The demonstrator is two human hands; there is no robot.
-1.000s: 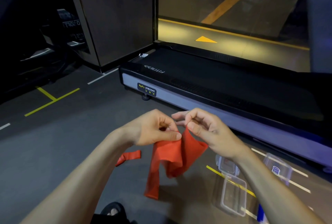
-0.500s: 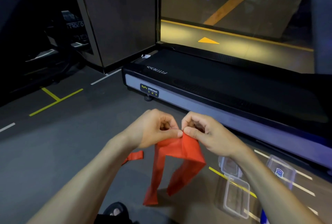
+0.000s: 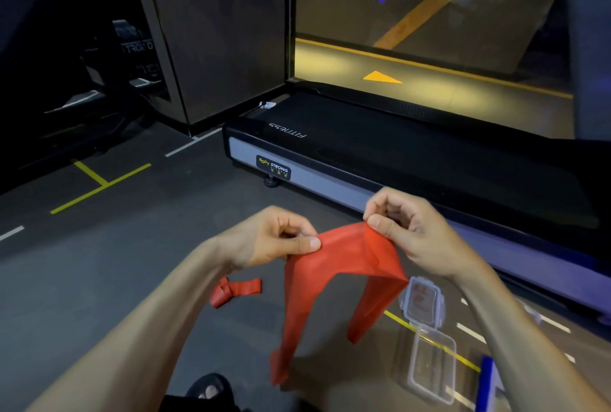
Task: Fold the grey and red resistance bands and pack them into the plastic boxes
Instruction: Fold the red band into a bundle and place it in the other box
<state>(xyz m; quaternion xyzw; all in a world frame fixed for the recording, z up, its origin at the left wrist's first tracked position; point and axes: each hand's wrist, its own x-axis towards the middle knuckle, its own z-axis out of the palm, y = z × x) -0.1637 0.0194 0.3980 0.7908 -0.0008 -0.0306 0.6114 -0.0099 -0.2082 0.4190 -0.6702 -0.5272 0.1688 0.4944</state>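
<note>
Over a dark gym floor (image 3: 99,279) beside a treadmill (image 3: 396,160), I am pinching the thin, limp red resistance band (image 3: 334,266) along its top edge with left hand (image 3: 274,239) and right hand (image 3: 406,229), both tails drooping near the open plastic box (image 3: 429,362).

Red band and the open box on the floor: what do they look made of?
Red band: thin, matte, latex-like sheet, probably; it drapes limp from both hands and light shows through it. Open box: clear hard plastic, likely; the floor line shows through, and its rim is glossy.
</note>
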